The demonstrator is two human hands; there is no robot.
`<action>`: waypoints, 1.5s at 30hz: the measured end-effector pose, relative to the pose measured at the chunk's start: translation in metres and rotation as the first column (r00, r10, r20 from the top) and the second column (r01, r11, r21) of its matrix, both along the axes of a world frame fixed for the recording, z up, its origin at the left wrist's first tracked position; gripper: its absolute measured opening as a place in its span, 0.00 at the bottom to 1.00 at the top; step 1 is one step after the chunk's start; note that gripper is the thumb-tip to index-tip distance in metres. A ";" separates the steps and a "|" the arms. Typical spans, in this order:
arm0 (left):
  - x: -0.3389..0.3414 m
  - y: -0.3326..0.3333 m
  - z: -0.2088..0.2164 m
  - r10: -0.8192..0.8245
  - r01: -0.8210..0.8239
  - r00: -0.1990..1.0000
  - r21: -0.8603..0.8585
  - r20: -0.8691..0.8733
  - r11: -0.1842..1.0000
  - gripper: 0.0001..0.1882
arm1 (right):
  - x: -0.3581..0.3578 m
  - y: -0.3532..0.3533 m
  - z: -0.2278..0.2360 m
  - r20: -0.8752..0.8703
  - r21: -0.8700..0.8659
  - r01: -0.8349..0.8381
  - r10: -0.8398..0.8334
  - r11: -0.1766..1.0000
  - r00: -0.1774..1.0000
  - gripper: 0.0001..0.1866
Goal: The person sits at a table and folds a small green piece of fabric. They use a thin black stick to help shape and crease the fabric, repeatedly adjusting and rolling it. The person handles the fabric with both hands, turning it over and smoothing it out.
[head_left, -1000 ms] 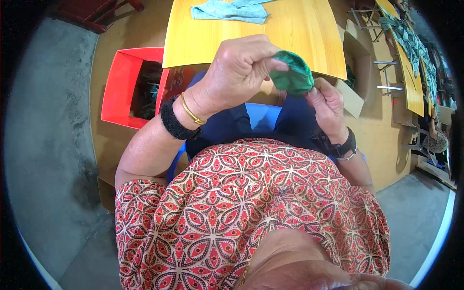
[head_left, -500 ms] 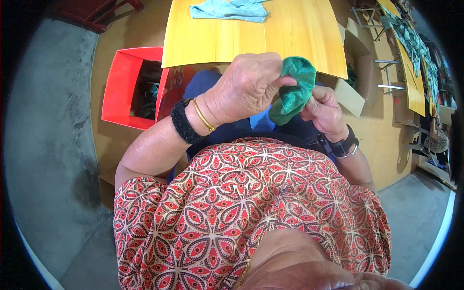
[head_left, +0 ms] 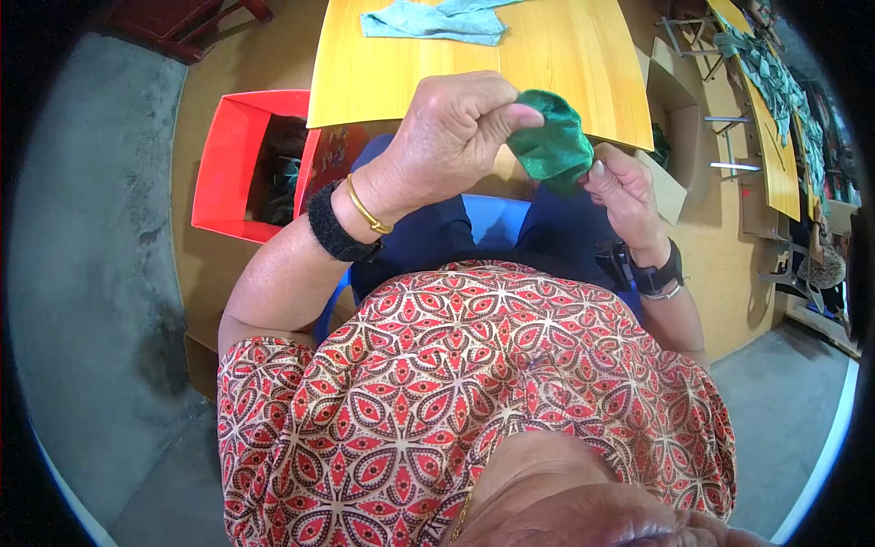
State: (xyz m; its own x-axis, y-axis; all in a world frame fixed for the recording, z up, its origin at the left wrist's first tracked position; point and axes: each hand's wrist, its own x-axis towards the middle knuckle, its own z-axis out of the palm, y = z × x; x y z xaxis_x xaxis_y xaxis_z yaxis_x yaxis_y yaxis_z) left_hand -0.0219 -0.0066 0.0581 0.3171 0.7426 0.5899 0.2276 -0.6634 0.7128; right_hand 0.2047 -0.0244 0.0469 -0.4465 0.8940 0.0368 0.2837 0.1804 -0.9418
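So the left hand (head_left: 465,128) is pinching the upper-left edge of a small, rounded piece of shiny dark-green cloth (head_left: 554,141), thumb lying over the fabric and the other fingers curling in. The right hand (head_left: 627,193) is gripping the lower-right edge between thumb and fingertips, also mostly closed. The cloth is sitting up in the air between the two hands, overlapping the near edge of a yellow wood-grain table (head_left: 565,68) in this view; can't really tell whether it's touching the wood.

A folded light blue-green cloth (head_left: 436,22) is lying at the table's far side. An open bright-red box (head_left: 228,169) is standing left of the table, dark stuff inside that's too murky to make out, and an open brown cardboard box (head_left: 663,187) is sitting on the right. A blue seat (head_left: 497,219) is showing between the person's legs.
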 end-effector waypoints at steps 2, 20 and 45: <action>0.001 -0.001 0.002 0.021 -0.020 1.000 0.041 -0.021 0.999 0.15 | 0.001 -0.002 -0.006 -0.049 -0.063 0.014 -0.017 0.998 0.999 0.15; 0.004 -0.004 0.004 0.054 -0.053 0.998 -0.042 0.011 0.998 0.14 | 0.004 -0.005 -0.016 -0.270 -0.240 -0.090 0.023 0.966 0.963 0.15; 0.014 -0.002 -0.023 -0.065 0.137 0.970 -0.304 0.236 0.943 0.08 | -0.008 -0.003 -0.029 -0.050 0.048 0.013 -0.011 0.999 0.999 0.08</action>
State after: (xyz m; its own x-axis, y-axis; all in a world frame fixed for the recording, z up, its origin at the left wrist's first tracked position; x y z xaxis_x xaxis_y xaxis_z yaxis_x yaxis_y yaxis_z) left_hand -0.0075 -0.0087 0.0348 0.2895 0.8726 0.3934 -0.0148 -0.4069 0.9133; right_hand 0.1969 -0.0270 0.0174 -0.4322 0.8960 0.1017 0.2396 0.2228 -0.9450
